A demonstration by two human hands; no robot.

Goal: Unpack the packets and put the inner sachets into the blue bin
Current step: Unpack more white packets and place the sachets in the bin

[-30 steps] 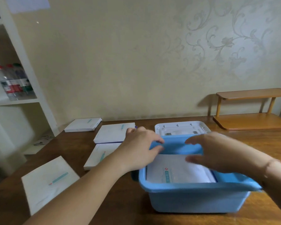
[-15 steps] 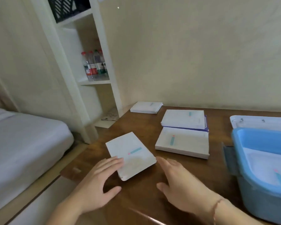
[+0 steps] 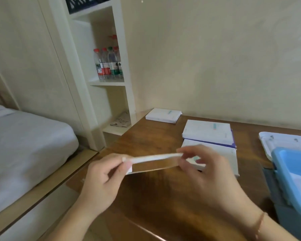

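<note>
progress: partway | blue plastic bin (image 3: pixel 288 164) already holds white sachets | left hand (image 3: pixel 101 185) and right hand (image 3: pixel 207 173) pinch flat white paper packet (image 3: pixel 155 158), unopened | three white packets (image 3: pixel 208 131) wait

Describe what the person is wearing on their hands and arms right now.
Both forearms are bare, with no sleeves and no gloves. The left hand has no rings or band showing. The right hand has a thin reddish cord bracelet around the wrist. Short, unpainted nails show on the left fingers.

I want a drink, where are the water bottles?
The water bottles stand on a white shelf at the upper left of the head view, beyond the table's far left corner.
</note>
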